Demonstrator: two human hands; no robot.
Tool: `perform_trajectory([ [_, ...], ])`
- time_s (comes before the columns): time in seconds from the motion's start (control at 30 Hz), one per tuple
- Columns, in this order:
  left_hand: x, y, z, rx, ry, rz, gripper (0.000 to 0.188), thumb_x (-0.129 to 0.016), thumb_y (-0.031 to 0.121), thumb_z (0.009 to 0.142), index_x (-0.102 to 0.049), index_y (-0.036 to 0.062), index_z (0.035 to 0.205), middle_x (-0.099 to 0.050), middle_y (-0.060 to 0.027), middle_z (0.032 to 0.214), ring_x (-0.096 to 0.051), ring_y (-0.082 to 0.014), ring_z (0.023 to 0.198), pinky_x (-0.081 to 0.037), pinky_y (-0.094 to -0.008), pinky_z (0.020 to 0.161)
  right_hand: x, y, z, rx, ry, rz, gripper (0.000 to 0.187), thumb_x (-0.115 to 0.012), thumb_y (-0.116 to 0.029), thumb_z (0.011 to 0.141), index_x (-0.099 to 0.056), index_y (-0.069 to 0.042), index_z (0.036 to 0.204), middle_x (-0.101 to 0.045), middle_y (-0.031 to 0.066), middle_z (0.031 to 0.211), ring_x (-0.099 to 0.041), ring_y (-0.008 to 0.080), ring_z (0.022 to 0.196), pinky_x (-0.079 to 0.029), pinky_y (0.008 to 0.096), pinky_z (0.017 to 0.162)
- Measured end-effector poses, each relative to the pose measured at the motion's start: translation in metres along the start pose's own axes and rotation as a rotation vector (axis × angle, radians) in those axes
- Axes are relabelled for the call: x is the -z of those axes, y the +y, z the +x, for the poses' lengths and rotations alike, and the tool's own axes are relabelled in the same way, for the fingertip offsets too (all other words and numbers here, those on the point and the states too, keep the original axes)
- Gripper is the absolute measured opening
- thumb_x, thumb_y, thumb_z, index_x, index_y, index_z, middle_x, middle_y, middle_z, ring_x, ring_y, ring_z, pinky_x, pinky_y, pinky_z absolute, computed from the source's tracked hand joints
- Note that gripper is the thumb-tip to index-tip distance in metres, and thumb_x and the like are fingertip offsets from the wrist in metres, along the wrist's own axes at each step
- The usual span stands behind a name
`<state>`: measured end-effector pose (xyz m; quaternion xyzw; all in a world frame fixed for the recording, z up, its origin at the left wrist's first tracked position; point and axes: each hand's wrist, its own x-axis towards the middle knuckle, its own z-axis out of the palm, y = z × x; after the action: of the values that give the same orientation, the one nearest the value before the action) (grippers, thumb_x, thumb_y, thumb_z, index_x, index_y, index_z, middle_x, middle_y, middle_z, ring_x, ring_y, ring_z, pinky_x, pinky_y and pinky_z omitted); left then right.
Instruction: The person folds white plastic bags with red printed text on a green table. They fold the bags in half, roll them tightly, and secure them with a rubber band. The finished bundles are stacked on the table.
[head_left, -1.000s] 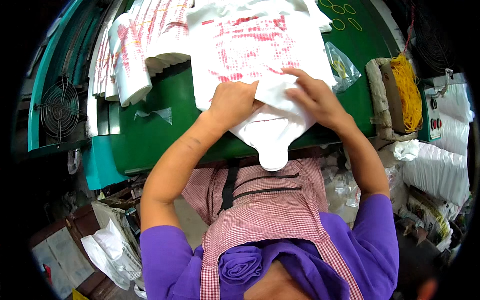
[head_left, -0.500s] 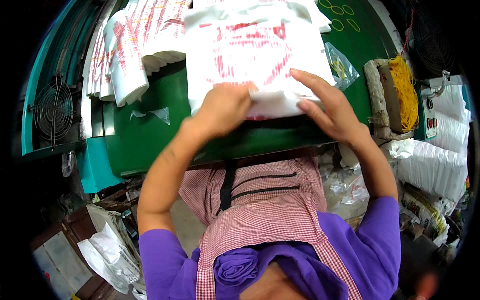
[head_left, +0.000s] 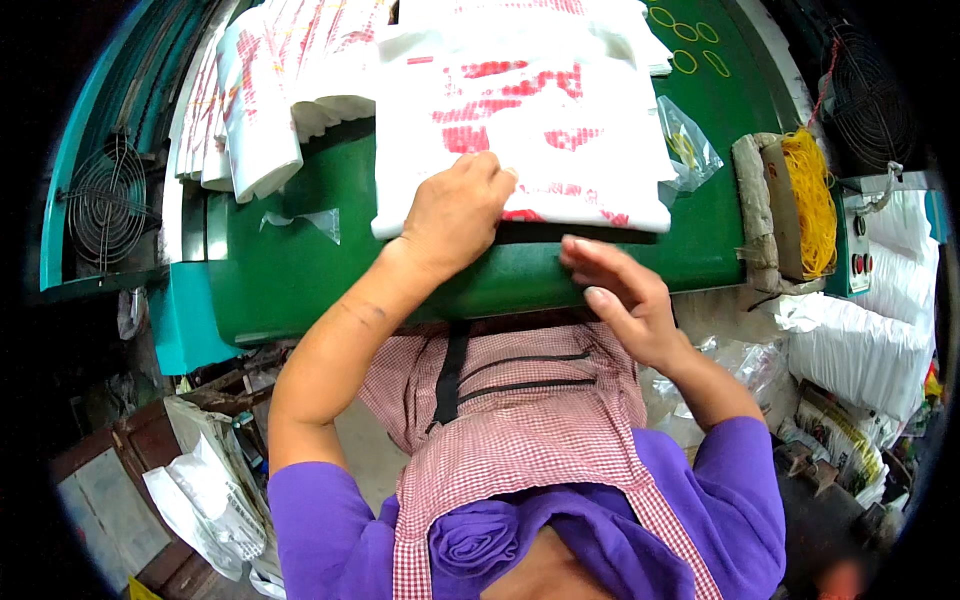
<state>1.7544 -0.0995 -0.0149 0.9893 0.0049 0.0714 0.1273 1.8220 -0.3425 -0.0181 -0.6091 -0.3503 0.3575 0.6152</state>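
Observation:
A flat stack of white plastic bags (head_left: 620, 130) with red print lies on the green table, its near edge folded over. My left hand (head_left: 455, 205) is closed at that near edge, its curled fingers pinching the plastic. Just short of the edge, my right hand (head_left: 625, 300) hangs in the air, fingers apart and holding nothing. Rolled bundles of similar bags (head_left: 260, 110) lie to the left of the stack, some with yellow bands round them.
Loose yellow rubber bands (head_left: 685, 62) and a clear plastic bag (head_left: 690, 145) lie right of the stack. A box of yellow bands (head_left: 808, 205) stands at the table's right edge. Left is a wire-guarded fan (head_left: 108, 205); a plastic scrap (head_left: 318, 225) lies on the green tabletop (head_left: 290, 290).
My right hand has come off the bags and moved down toward me. The lifted near edge now lies flat. My left hand has stayed close to the same spot.

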Motion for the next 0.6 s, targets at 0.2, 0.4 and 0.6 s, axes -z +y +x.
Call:
perform_trajectory([
  [0.2,0.029,-0.013,-0.024,-0.035,-0.194,-0.423,0.039,-0.062,-0.005,0.066,-0.062,0.0042,0.104,-0.054,-0.0149,0.122,-0.051,-0.0349,0.118,-0.046,-0.0388,0.093,0.05,0.004,0.042,-0.248,0.264,0.94,0.05,-0.048,-0.028,0.098,-0.036,0.003,0.136,-0.051,0.0221,0.13,-0.059,0.0289,0.111,-0.051,0.042,0.094],
  [0.4,0.061,-0.01,-0.049,-0.157,-0.471,-0.248,0.033,-0.069,0.009,0.067,-0.069,0.0118,0.099,-0.034,-0.018,0.147,-0.026,-0.0443,0.136,-0.024,-0.0604,0.107,0.061,0.002,0.031,0.166,-0.106,-0.264,0.071,-0.056,0.007,0.072,-0.041,-0.004,0.14,-0.05,0.0134,0.136,-0.047,0.0272,0.127,-0.035,0.0366,0.109],
  [0.6,0.067,0.005,-0.032,-0.251,-0.386,-0.031,0.022,-0.068,0.013,0.067,-0.065,0.0101,0.089,-0.062,-0.0062,0.101,-0.059,-0.0283,0.095,-0.048,-0.041,0.073,0.081,0.007,0.034,0.529,-0.513,-1.092,0.043,-0.052,-0.007,0.089,-0.056,-0.021,0.129,-0.043,0.0058,0.145,-0.035,0.0228,0.137,-0.031,0.0402,0.111],
])
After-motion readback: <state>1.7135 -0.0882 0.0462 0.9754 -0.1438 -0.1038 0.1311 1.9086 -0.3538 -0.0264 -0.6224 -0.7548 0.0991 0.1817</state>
